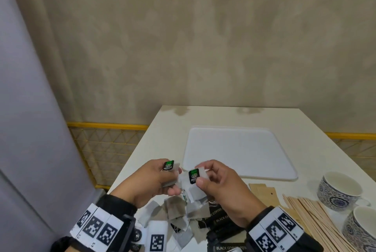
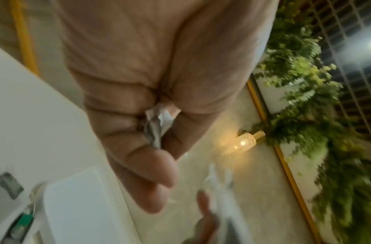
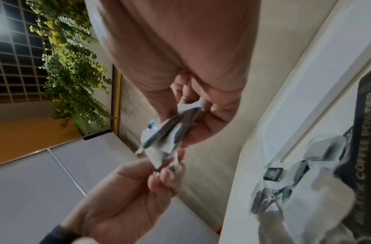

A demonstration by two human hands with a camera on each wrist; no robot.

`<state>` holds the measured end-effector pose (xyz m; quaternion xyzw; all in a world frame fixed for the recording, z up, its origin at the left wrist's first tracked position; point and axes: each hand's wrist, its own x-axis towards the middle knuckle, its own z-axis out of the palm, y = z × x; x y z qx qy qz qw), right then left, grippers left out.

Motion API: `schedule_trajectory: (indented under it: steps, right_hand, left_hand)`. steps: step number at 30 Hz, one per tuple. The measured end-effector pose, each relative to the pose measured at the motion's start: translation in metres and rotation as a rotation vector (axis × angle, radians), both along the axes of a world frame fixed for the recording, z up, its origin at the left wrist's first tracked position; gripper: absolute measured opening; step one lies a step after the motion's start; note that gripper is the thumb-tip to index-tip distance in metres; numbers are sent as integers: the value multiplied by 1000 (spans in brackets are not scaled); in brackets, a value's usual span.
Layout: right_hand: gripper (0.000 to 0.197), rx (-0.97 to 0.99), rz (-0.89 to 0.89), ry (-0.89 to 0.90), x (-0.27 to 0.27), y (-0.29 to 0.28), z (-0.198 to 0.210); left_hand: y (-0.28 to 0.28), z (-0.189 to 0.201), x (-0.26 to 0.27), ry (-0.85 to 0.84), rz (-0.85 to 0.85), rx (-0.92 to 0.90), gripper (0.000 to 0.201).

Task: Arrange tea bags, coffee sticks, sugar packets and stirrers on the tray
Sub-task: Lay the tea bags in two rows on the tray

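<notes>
Both hands are raised above the table's near edge, each pinching tea bags. My left hand [image 1: 160, 178] holds a tea bag [image 1: 172, 172] with a green and black tag [image 1: 168, 165]; its crumpled paper [image 2: 157, 127] shows between the fingers. My right hand [image 1: 215, 182] grips a small bunch of white tea bags [image 1: 193, 185] with another green tag [image 1: 193, 176], seen edge-on as the tea bag bunch [image 3: 168, 137]. A white tray [image 1: 240, 152] lies bare just beyond the hands. Below them a pile of tea bags [image 1: 177, 211] rests beside black coffee sticks [image 1: 219, 219] and wooden stirrers [image 1: 311, 219].
Two blue patterned cups [image 1: 339, 190] stand at the right edge of the white table [image 1: 317, 135]. Tan packets [image 1: 262, 192] lie near the stirrers. A grey panel and a yellow-framed mesh railing [image 1: 107, 144] border the table on the left.
</notes>
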<state>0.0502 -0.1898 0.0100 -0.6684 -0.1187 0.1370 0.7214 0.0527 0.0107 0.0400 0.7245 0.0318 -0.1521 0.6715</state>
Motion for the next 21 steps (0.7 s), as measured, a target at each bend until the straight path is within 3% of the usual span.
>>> schedule_trajectory:
  steps: [2,5,7,9,13,17,21]
  right_hand:
    - [26,130,-3,34,0,-2,7]
    - [9,233,-6,73,-2,3,17]
    - [11,203,-30,88,-1,9,18]
    - [12,125,-78,74,0,14,16]
    - [6,9,-181,-6,1,16,7]
    - [5,29,-240,-30,-1,15,12]
    - [7,3,-243,-90,-3,18,19]
  left_hand:
    - [-2,-4,-2,-105,62,138,10]
    - [-9,-8,-3,-290,179,404,22]
    - [-16,-7,-6,-394,183,523,24]
    - [-22,-5,-9,-443,85,563,23]
    - [-27,0,-17,-385,-151,346,39]
    - [-26,0,-21,-207,-113,-118,61]
    - [-28,6,-21,-46,-87,-420,40]
